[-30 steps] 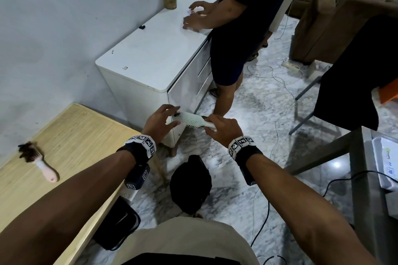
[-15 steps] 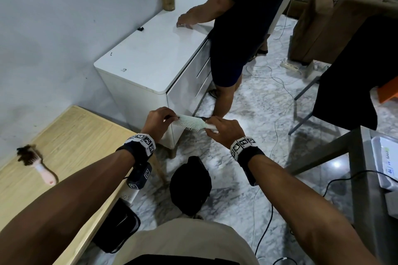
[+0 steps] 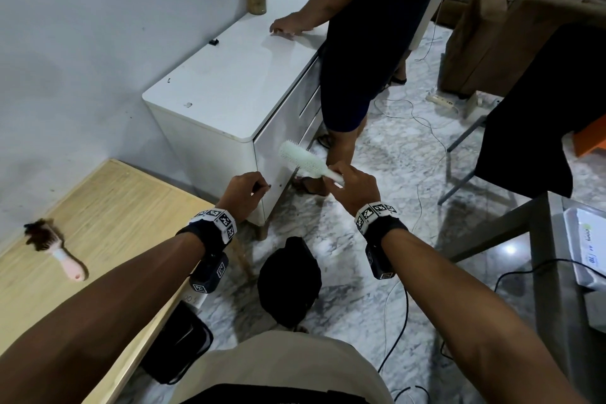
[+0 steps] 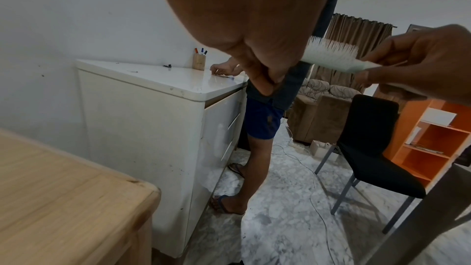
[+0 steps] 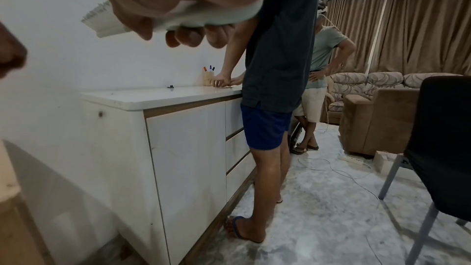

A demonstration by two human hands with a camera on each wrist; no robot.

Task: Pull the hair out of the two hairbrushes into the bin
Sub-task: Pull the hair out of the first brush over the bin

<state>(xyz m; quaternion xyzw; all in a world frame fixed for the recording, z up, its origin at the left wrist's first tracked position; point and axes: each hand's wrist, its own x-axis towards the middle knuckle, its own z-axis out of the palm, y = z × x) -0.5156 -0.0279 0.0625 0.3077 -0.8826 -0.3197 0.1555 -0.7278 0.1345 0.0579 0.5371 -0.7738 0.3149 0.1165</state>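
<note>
My right hand [image 3: 341, 181] grips the handle of a white hairbrush [image 3: 300, 158], its head pointing up and left; its bristles look bare in the left wrist view, white hairbrush [image 4: 328, 53]. My left hand [image 3: 259, 188] is a short way left of the brush and apart from it, thumb and fingers pinched on a small dark wisp of hair. Both hands hover above a black bin [image 3: 288, 282] on the floor. A pink hairbrush [image 3: 52, 241] matted with dark hair lies on the wooden table [image 3: 108, 207] at the left. In the right wrist view my fingers [image 5: 188, 35] curl around the white handle.
A white cabinet [image 3: 236, 82] stands just beyond my hands, and a person [image 3: 370, 43] leans on it. A black chair [image 3: 537, 102] and a grey table [image 3: 544, 239] are to the right. Cables [image 3: 423, 128] trail over the marble floor.
My left hand has come off the white brush's bristles and drawn back down and left with a wisp of hair. My right hand has tilted the brush head upward.
</note>
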